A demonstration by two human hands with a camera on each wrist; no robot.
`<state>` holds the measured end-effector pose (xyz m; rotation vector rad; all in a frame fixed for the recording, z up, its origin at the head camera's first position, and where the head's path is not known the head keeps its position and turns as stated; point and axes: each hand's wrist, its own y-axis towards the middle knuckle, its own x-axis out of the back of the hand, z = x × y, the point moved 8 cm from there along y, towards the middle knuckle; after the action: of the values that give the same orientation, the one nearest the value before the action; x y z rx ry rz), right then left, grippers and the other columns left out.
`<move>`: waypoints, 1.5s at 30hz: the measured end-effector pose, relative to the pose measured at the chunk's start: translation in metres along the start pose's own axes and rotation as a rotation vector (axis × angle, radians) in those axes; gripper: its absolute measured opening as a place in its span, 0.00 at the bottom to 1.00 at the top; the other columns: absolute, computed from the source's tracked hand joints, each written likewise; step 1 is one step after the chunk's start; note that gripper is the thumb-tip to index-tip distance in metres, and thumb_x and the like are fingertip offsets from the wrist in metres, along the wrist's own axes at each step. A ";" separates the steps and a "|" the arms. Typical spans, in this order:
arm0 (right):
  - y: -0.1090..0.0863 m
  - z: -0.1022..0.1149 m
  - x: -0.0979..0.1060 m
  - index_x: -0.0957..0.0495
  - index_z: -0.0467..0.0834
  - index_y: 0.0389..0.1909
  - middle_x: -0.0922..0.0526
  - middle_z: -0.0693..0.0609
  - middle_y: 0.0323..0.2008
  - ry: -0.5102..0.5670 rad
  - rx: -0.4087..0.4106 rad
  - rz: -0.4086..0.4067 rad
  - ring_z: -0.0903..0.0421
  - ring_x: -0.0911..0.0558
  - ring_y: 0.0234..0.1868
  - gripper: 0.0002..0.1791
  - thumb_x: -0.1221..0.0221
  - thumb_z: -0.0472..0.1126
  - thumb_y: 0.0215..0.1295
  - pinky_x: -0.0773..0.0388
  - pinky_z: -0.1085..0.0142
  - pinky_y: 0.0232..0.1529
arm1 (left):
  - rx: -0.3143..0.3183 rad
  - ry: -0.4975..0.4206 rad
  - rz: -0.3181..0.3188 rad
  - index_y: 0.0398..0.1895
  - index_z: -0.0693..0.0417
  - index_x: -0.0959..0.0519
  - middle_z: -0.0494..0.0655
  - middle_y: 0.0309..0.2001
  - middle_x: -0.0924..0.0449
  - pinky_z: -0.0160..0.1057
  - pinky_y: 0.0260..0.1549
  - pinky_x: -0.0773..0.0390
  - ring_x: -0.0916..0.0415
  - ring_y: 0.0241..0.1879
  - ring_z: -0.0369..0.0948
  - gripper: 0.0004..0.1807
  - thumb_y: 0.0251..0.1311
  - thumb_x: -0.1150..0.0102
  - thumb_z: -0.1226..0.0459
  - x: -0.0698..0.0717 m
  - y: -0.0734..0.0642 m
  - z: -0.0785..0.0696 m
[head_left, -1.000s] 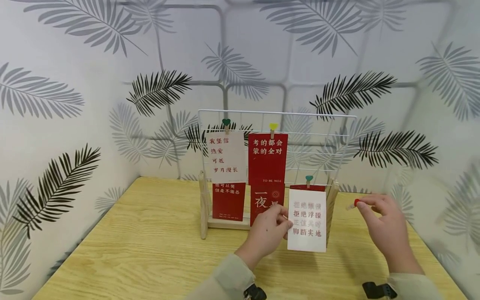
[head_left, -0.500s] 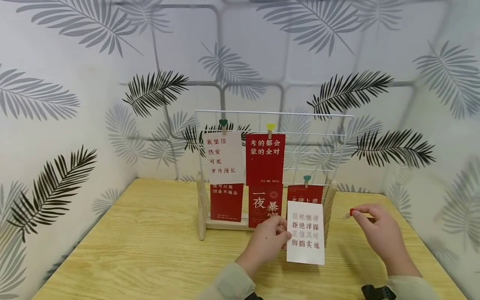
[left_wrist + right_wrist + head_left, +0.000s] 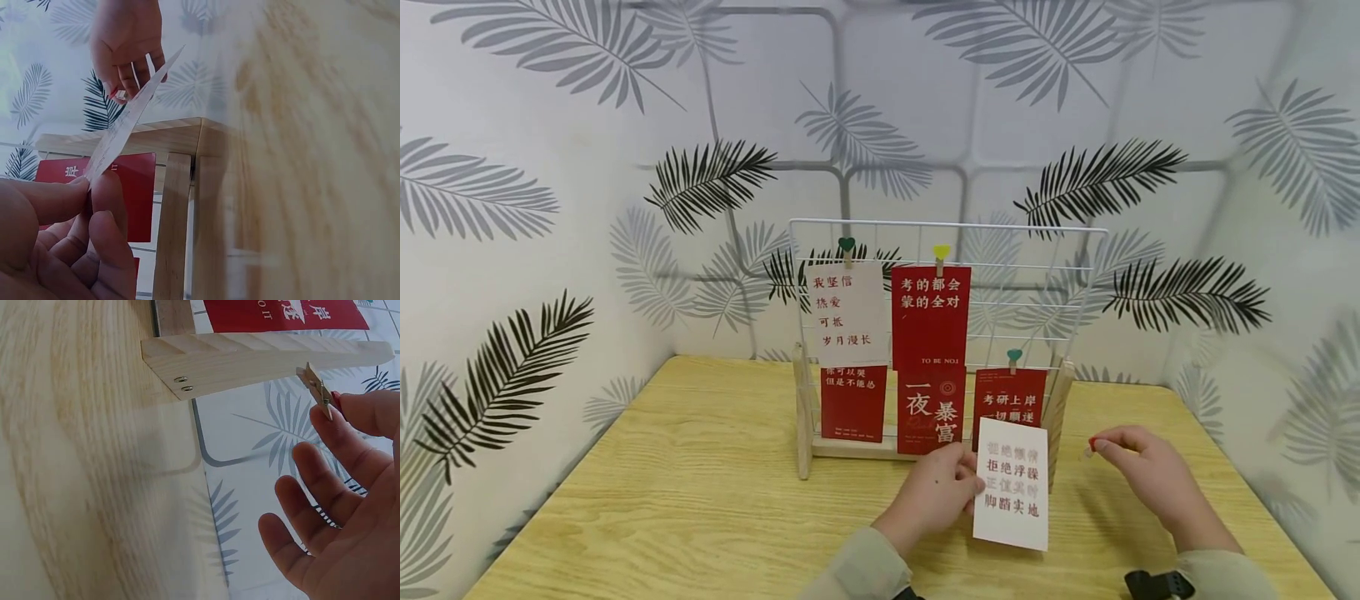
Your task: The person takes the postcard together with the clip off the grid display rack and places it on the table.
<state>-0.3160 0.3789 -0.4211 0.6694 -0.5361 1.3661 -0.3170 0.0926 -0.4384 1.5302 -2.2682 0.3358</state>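
Observation:
My left hand pinches the left edge of a white card with printed characters, between thumb and fingers. The card is in front of the lower right of a white wire grid rack and overlaps the bottom of a red card clipped there. In the left wrist view, the white card appears nearly edge-on. To the right of the rack, my right hand pinches a small wooden clothespin with a red end between thumb and index finger; its other fingers are spread.
A dark green heart clothespin holds a white card; a yellow one holds a red card. More red cards hang below. Wooden feet support the rack on the wooden table. A patterned wall stands behind.
The left hand has lowered the white card, uncovering more of the red card behind it. The right hand has moved down and slightly left with the clothespin.

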 end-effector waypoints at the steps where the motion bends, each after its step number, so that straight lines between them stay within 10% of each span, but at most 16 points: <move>1: 0.000 -0.003 -0.002 0.18 0.37 0.51 0.21 0.38 0.57 0.010 -0.010 0.013 0.40 0.25 0.58 0.25 0.47 0.56 0.77 0.28 0.44 0.51 | 0.004 0.000 0.002 0.40 0.47 0.23 0.41 0.24 0.22 0.36 0.24 0.28 0.23 0.23 0.42 0.05 0.67 0.36 0.65 -0.001 0.000 0.001; 20: 0.004 -0.025 -0.021 0.15 0.40 0.46 0.16 0.47 0.50 -0.040 0.007 0.077 0.52 0.23 0.53 0.16 0.45 0.48 0.77 0.29 0.59 0.51 | 0.114 -0.050 0.047 0.38 0.50 0.23 0.43 0.25 0.20 0.36 0.21 0.31 0.23 0.20 0.42 0.05 0.67 0.36 0.65 -0.009 0.001 0.021; 45: 0.002 -0.030 -0.032 0.14 0.41 0.47 0.17 0.40 0.52 -0.063 0.021 0.127 0.37 0.24 0.58 0.16 0.44 0.48 0.76 0.31 0.41 0.58 | 0.151 -0.054 0.105 0.33 0.49 0.23 0.45 0.23 0.18 0.35 0.18 0.27 0.20 0.19 0.41 0.06 0.66 0.35 0.64 -0.020 -0.001 0.032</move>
<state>-0.3231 0.3783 -0.4645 0.7065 -0.6240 1.4746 -0.3157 0.0958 -0.4758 1.5114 -2.4202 0.5119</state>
